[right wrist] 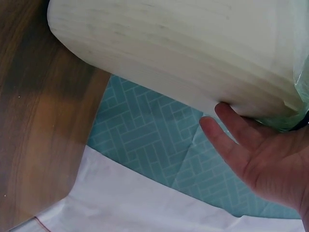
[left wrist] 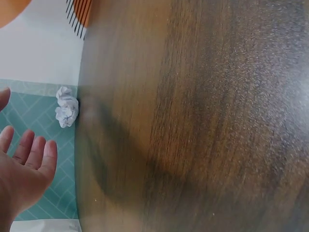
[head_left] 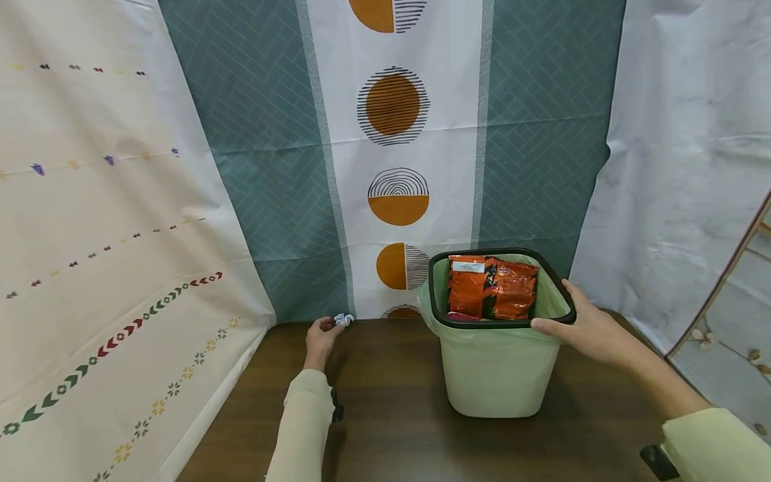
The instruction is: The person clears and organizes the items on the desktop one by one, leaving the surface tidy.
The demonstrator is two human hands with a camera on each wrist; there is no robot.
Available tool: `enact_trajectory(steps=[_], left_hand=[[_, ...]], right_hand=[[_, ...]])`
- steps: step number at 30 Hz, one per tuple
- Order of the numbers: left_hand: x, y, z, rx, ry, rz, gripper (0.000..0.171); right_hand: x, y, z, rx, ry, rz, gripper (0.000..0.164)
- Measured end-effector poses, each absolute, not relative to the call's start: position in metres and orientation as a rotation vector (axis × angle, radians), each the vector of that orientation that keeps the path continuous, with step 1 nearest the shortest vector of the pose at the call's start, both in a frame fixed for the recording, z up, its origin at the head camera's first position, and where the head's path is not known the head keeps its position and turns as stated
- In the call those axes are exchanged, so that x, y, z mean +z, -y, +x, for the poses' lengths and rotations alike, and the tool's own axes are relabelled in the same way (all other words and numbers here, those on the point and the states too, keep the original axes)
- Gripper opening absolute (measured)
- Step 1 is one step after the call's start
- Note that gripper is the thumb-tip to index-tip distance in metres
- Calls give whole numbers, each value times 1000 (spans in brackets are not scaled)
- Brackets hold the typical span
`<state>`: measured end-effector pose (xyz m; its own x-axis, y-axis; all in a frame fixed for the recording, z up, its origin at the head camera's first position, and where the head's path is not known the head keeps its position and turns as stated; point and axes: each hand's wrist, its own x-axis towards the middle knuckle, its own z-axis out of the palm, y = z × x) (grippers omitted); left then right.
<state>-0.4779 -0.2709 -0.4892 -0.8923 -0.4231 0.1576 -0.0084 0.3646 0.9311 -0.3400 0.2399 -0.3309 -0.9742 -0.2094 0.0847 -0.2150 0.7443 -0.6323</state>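
Observation:
At the far edge of the table, my left hand (head_left: 320,341) reaches toward a crumpled piece of white paper (head_left: 344,320). In the left wrist view the fingers (left wrist: 36,152) are loosely spread, with a gap between them and the paper (left wrist: 66,107). On the right, a pale trash bin (head_left: 500,375) with a black rim and a green liner bag (head_left: 430,311) stands on the table. My right hand (head_left: 587,325) grips the bin's right rim, thumb over the top and other fingers along the outer side. Orange-red wrappers (head_left: 515,291) fill much of the bin's mouth.
The dark wooden table (head_left: 391,408) runs back to a hanging teal and white curtain (head_left: 265,167). A cream patterned cloth (head_left: 120,268) hangs along the left side, and a white marbled cloth (head_left: 674,167) along the right.

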Motion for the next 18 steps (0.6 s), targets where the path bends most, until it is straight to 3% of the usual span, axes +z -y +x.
enact_trajectory(steps=[18], left_hand=[[-507, 270, -500, -1556, 2241, 397, 52]], right_hand=[[-334, -242, -343, 995, 2939, 342, 110]])
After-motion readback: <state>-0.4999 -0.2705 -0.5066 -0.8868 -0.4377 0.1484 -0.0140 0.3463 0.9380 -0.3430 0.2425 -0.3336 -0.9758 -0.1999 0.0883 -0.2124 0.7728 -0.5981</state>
